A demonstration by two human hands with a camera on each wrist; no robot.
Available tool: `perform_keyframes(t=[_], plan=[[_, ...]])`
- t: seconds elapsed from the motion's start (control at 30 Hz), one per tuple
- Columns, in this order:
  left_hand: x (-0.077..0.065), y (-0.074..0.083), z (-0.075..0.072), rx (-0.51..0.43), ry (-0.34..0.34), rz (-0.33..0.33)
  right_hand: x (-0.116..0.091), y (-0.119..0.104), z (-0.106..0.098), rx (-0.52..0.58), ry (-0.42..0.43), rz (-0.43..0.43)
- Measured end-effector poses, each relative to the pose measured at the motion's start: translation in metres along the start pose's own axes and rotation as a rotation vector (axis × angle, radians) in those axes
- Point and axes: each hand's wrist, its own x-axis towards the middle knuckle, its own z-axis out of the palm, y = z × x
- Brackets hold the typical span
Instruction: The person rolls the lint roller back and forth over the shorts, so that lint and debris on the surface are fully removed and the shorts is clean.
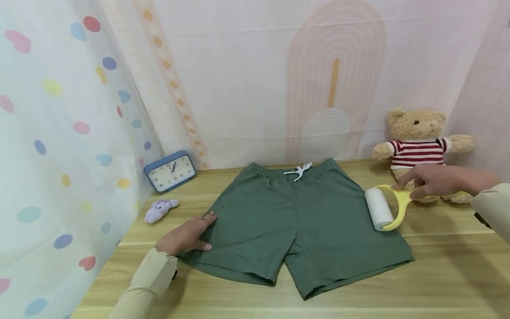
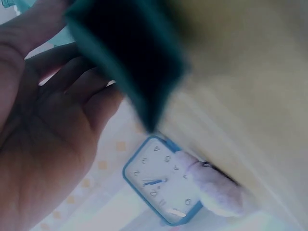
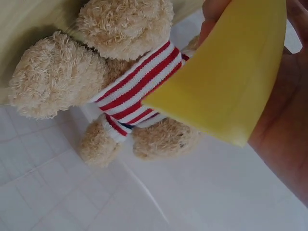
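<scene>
Green drawstring shorts [image 1: 255, 212] lie spread flat on the wooden table, waistband toward the back wall, with a white cord [image 1: 299, 172] tied in a bow. My left hand [image 1: 187, 235] rests on the left edge of the shorts, fingers extended and thumb apart; the left wrist view shows the dark leg opening [image 2: 130, 53] close by. My right hand [image 1: 434, 181] grips the yellow handle [image 3: 226, 72] of a lint roller [image 1: 379, 209]. Its white roll overlaps the right side of the shorts, tilted toward the front.
A blue clock [image 1: 170, 171] stands at the back left, with a small purple plush toy [image 1: 160, 210] in front of it. At the back right sits a teddy bear [image 1: 417, 150] in a striped shirt, just behind my right hand. Patterned curtains [image 1: 239, 88] hang behind the table.
</scene>
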Motion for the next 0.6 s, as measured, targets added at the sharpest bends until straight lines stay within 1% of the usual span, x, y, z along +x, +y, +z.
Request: perform_keyframes(t=[0.1,0.17,0.23,0.3,0.4,0.5,0.6], plan=[[-0.004,-0.002,0.007,0.02,0.075,0.03,-0.005,0.001,-0.001,-0.007,0.009,0.01],[-0.01,-0.004,0.01,0.044,0.12,0.047,-0.004,-0.001,-0.004,-0.016,0.029,-0.009],[-0.015,-0.005,0.012,0.041,0.143,0.057,-0.003,-0.005,-0.008,-0.038,0.071,-0.037],[-0.019,-0.007,0.015,0.03,0.146,0.061,-0.001,-0.013,-0.011,-0.054,0.122,-0.072],[-0.025,-0.009,0.019,0.003,0.131,0.051,0.006,-0.032,-0.012,-0.063,0.181,-0.119],[-0.028,-0.011,0.02,-0.015,0.128,0.048,0.02,-0.057,-0.008,-0.046,0.183,-0.153],[-0.028,-0.012,0.021,-0.021,0.146,0.065,0.04,-0.085,0.005,-0.053,0.182,-0.202]])
